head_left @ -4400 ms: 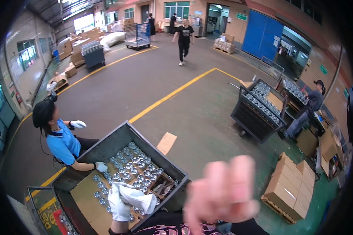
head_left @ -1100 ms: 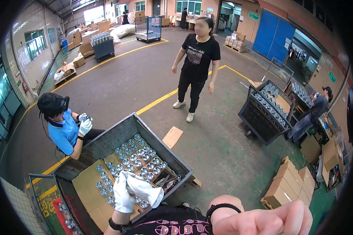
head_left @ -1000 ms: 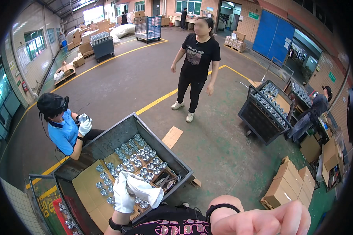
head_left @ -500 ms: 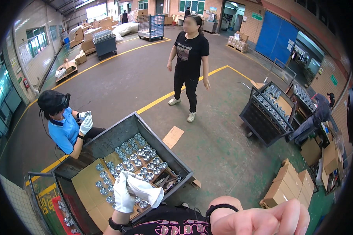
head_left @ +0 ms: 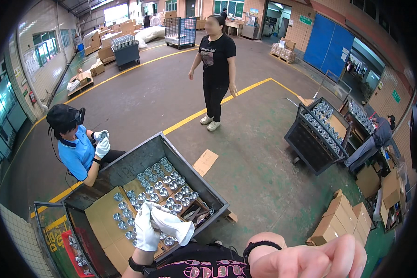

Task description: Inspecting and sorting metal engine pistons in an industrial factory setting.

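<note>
L hand (head_left: pixel 146 231), in a white glove, is at 7 o'clock, fingers pinched on a limp white cloth (head_left: pixel 173 223) (maybe a 2nd glove, can't tell) that hangs twd 5 o'clock from the grip. Hand + cloth are over the near edge of a dk metal bin (head_left: pixel 129 167) at 7-8 o'clock. R hand (head_left: pixel 319 260) is bare, at 5 o'clock, well apart from the bin, fingers bent; palm side hidden, so can't tell if it grasps anything. Dk wristband (head_left: pixel 138 266) on L wrist; black top (head_left: pixel 204 268) w/ pink print at 6. In bin: shiny round metal parts (head_left: pixel 164 192) in rough rows, some on cardboard (head_left: pixel 102 217); small box (head_left: pixel 195 214) of long bits at the bin's 4 o'clock end. Red tray (head_left: pixel 74 248) w/ more parts just beside bin, btwn 7 and 8. Co-worker (head_left: pixel 75 155) in blue shirt + dk cap at 9, both hands white-gloved, holding a pc (head_left: pixel 103 135) near bin edge. Person (head_left: pixel 216 60) in black stands at 12, arms down. 2nd bin (head_left: pixel 310 146) at 3, full of similar pcs, another person (head_left: pixel 380 134) just past it. Brown cartons (head_left: pixel 336 217) stacked at 4; flat cardboard scrap (head_left: pixel 205 162) on floor (head_left: pixel 255 162) at 6, close to mid-view.
</note>
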The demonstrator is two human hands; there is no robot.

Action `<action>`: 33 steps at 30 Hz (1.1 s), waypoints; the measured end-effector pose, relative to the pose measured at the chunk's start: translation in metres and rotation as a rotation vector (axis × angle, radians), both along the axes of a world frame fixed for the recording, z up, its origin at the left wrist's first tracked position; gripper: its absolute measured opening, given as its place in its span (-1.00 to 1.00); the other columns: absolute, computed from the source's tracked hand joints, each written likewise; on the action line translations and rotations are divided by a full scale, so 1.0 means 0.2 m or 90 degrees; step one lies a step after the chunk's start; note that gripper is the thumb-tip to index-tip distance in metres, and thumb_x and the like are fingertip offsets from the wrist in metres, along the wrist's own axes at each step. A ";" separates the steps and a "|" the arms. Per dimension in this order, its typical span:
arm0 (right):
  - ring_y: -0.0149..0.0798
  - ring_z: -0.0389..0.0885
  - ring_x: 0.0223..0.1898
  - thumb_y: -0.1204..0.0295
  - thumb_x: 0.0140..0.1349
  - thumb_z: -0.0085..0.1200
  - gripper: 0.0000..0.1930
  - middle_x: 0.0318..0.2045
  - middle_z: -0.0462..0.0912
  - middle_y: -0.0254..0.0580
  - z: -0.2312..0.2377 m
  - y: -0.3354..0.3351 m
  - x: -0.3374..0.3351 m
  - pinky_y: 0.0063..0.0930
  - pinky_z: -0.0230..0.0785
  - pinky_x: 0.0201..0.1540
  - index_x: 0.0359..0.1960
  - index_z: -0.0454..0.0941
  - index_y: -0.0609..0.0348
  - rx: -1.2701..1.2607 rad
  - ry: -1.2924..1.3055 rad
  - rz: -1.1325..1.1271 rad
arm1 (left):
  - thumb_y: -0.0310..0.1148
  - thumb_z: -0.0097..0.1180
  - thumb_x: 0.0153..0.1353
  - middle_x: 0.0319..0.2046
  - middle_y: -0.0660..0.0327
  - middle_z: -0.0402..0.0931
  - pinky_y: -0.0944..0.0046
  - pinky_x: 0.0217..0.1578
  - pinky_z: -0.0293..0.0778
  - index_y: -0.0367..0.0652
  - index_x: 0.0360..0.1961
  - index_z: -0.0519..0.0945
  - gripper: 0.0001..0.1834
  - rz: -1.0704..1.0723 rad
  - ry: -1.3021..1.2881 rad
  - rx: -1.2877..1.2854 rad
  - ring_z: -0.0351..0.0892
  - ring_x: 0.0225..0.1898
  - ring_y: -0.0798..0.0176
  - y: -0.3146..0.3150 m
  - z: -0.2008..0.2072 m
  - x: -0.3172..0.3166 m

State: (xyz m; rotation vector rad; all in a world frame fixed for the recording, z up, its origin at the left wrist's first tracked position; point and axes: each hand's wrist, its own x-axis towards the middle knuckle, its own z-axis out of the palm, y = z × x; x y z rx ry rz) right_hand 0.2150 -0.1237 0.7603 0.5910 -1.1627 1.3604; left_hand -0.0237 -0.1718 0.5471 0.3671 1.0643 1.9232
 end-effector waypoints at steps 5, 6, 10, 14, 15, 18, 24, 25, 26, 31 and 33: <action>-0.28 0.41 -0.49 0.48 0.27 0.07 -0.70 -0.24 0.33 -0.15 0.01 0.01 0.03 -0.21 0.67 -0.28 0.02 0.37 0.15 0.020 -0.010 0.029 | -0.15 -0.13 0.42 -0.37 0.01 0.58 0.13 -0.27 0.62 -0.24 -0.25 0.43 -0.67 -0.019 0.003 0.006 0.64 -0.32 0.11 0.00 0.02 0.01; -0.28 0.41 -0.48 0.48 0.27 0.07 -0.70 -0.24 0.33 -0.15 0.01 0.01 0.03 -0.21 0.67 -0.28 0.02 0.37 0.15 0.036 -0.022 0.033 | -0.15 -0.13 0.42 -0.37 0.01 0.58 0.13 -0.27 0.62 -0.24 -0.24 0.43 -0.67 -0.020 0.005 0.010 0.64 -0.33 0.11 0.00 0.02 0.02; -0.28 0.43 -0.47 0.47 0.28 0.06 -0.70 -0.24 0.33 -0.15 -0.10 0.06 -0.09 -0.20 0.66 -0.25 0.04 0.36 0.14 0.147 0.220 0.034 | -0.14 -0.13 0.42 -0.37 0.00 0.58 0.13 -0.26 0.62 -0.24 -0.24 0.43 -0.67 -0.037 -0.001 0.022 0.64 -0.33 0.11 0.00 0.01 0.03; -0.28 0.43 -0.46 0.47 0.29 0.06 -0.69 -0.23 0.33 -0.16 -0.02 0.02 -0.05 -0.19 0.66 -0.24 0.04 0.36 0.13 0.058 0.086 0.019 | -0.14 -0.13 0.41 -0.37 0.00 0.58 0.13 -0.26 0.62 -0.24 -0.24 0.43 -0.67 -0.017 0.006 0.011 0.64 -0.32 0.11 -0.02 0.00 0.01; -0.29 0.42 -0.47 0.46 0.29 0.06 -0.70 -0.23 0.33 -0.16 -0.02 0.02 -0.05 -0.18 0.66 -0.23 0.04 0.36 0.13 0.063 0.096 0.020 | -0.14 -0.13 0.41 -0.37 0.00 0.58 0.13 -0.25 0.62 -0.24 -0.24 0.43 -0.67 -0.019 0.007 0.011 0.64 -0.32 0.11 -0.02 0.01 0.02; -0.30 0.41 -0.48 0.46 0.29 0.06 -0.70 -0.23 0.34 -0.17 0.00 -0.01 0.01 -0.17 0.66 -0.23 0.04 0.36 0.13 0.050 0.038 0.025 | -0.14 -0.13 0.41 -0.37 0.00 0.58 0.13 -0.25 0.62 -0.24 -0.24 0.43 -0.67 -0.020 0.005 0.012 0.64 -0.31 0.11 -0.03 0.01 0.01; -0.30 0.41 -0.50 0.47 0.29 0.06 -0.70 -0.23 0.34 -0.17 -0.01 -0.01 0.02 -0.16 0.66 -0.23 0.04 0.36 0.12 0.063 0.009 0.033 | -0.13 -0.15 0.42 -0.37 0.00 0.58 0.12 -0.25 0.62 -0.23 -0.23 0.43 -0.66 -0.030 0.022 0.011 0.64 -0.31 0.11 -0.04 0.03 0.01; -0.30 0.40 -0.50 0.47 0.29 0.06 -0.69 -0.22 0.34 -0.17 0.01 -0.01 0.03 -0.17 0.66 -0.23 0.05 0.36 0.11 0.050 -0.046 0.036 | -0.13 -0.15 0.42 -0.37 0.00 0.58 0.12 -0.24 0.61 -0.23 -0.23 0.43 -0.66 -0.027 0.030 0.004 0.64 -0.31 0.11 -0.04 0.02 0.01; -0.30 0.40 -0.50 0.47 0.29 0.06 -0.69 -0.22 0.34 -0.17 0.00 -0.01 0.01 -0.17 0.66 -0.23 0.05 0.36 0.11 0.050 -0.046 0.035 | -0.13 -0.15 0.42 -0.37 0.00 0.58 0.12 -0.24 0.61 -0.23 -0.23 0.43 -0.66 -0.027 0.030 0.004 0.64 -0.31 0.11 -0.04 0.02 0.01; -0.29 0.40 -0.50 0.47 0.28 0.06 -0.68 -0.22 0.34 -0.17 -0.03 -0.04 -0.03 -0.16 0.66 -0.25 0.05 0.36 0.12 0.030 0.097 0.029 | -0.12 -0.18 0.43 -0.36 0.01 0.59 0.17 -0.25 0.61 -0.24 -0.22 0.43 -0.65 -0.025 0.026 0.007 0.64 -0.31 0.14 -0.06 0.02 0.01; -0.29 0.40 -0.49 0.48 0.27 0.07 -0.68 -0.22 0.34 -0.17 -0.04 -0.03 -0.01 -0.18 0.67 -0.27 0.05 0.36 0.13 0.058 0.079 0.036 | -0.12 -0.18 0.43 -0.36 0.01 0.59 0.18 -0.25 0.60 -0.24 -0.21 0.43 -0.64 -0.029 0.022 0.015 0.64 -0.31 0.15 -0.06 0.02 0.02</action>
